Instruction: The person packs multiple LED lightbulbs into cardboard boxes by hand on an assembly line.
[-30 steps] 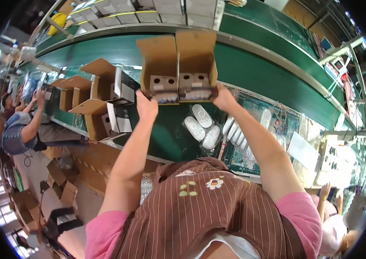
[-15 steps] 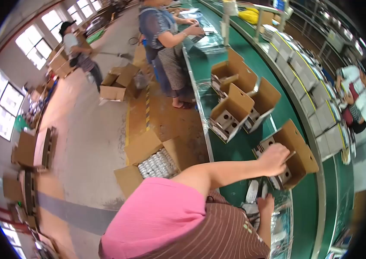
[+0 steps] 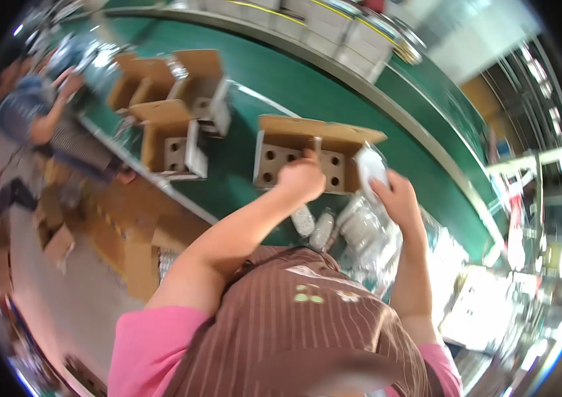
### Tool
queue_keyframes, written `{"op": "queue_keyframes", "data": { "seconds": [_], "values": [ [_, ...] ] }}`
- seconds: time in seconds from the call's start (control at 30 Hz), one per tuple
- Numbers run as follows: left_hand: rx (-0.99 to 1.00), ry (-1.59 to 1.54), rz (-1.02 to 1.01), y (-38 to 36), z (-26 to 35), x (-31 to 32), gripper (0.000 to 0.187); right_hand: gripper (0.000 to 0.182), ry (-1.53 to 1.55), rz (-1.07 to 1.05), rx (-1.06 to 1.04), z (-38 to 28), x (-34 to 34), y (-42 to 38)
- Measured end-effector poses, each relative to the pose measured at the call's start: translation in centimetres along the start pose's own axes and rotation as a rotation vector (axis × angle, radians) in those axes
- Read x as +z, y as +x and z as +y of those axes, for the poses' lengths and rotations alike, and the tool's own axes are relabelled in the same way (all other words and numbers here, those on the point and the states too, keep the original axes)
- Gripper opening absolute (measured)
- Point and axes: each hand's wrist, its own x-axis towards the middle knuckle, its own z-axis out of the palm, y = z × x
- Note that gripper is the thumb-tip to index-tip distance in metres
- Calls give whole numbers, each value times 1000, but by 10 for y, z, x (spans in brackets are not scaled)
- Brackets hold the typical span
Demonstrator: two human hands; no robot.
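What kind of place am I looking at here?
Probably a factory packing line: open cardboard boxes with holed inserts stand on a long green work surface, plastic-wrapped white items lie beside the person, and a co-worker stands further along the same surface.

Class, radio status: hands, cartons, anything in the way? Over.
Left hand at middle of open cartons. Right hand gripping white wrapped piece at their right end. Left hand partly hides holed inserts.

Bright glare rightward — warped, blurry edges
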Motion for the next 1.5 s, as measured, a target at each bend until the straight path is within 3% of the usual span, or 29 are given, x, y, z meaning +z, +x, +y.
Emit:
{"op": "queue_keyframes", "data": {
  "seconds": [0.03, 0.07, 0.13, 0.17, 0.2, 0.27, 0.37, 0.47, 0.5, 0.6, 0.7, 0.8, 0.87, 1.0, 1.03, 1.07, 1.1, 1.13, 1.17, 1.27, 1.37, 1.4, 1.5],
  "values": [
    [-126, -159, -17, -32, 23, -43, 50, 39, -72, -19, 20, -6, -3, 5],
    [-74, -130, 14, -52, 27, -56, 57, 41, -136, -45, 12, -14, -2, 4],
    [-17, 2, 168, -57, 25, -76, 50, 39, -282, -134, -20, -16, 7, 23],
    [105, -50, 357, -57, 19, -83, 38, 37, -376, -235, 13, -20, 13, 34],
    [135, -114, 374, -58, 17, -100, 36, 36, -473, -341, 41, -25, 20, 47],
    [340, -33, 678, -50, 14, -119, 37, 34, -612, -436, 85, -27, 44, 71],
    [520, 89, 798, -18, 12, -130, 40, 32, -644, -539, 194, -22, 80, 103],
    [527, 262, 343, 16, 12, -130, 44, 30, -800, -890, 119, 23, 121, 126],
    [369, 293, 59, 25, 21, -135, 42, 29, -865, -879, 19, 20, 123, 122],
    [613, 160, 412, 34, 26, -137, 41, 29, -752, -807, 137, 18, 126, 120],
    [734, 160, 615, 41, 31, -142, 37, 39, -714, -796, 10, 61, 152, 121],
    [543, 253, -52, 53, 35, -133, 32, 54, -620, -619, 248, 105, 196, 115],
    [519, 324, -80, 53, 43, -131, 29, 66, -548, -599, 343, 139, 225, 121],
    [504, 327, -102, 45, 49, -137, 32, 61, -479, -626, 320, 122, 211, 127],
    [515, 320, -93, 41, 46, -140, 35, 54, -582, -613, 139, 107, 192, 121],
    [560, 243, 40, 28, 39, -153, 42, 47, -695, -576, -41, 91, 173, 115],
    [595, 162, 157, 9, 28, -170, 51, 38, -892, -549, -383, 53, 139, 93],
    [630, 53, 267, -8, 10, -183, 64, 29, -744, -292, -94, 17, 114, 74],
    [609, -38, 307, -18, -14, -189, 71, 38, -431, -65, 17, -17, 84, 53],
    [406, -411, 155, -31, -86, -175, 78, 44, -148, -310, -46, -35, 69, -9],
    [222, -627, 128, -15, -119, -98, 59, 43, -389, -481, -115, -3, 141, -32],
    [179, -688, 95, -12, -124, -78, 51, 45, -429, -436, -105, 11, 167, -35],
    [-70, -467, 171, -32, -113, -64, 39, 52, -486, -363, -47, 44, 215, -25]
  ]
}}
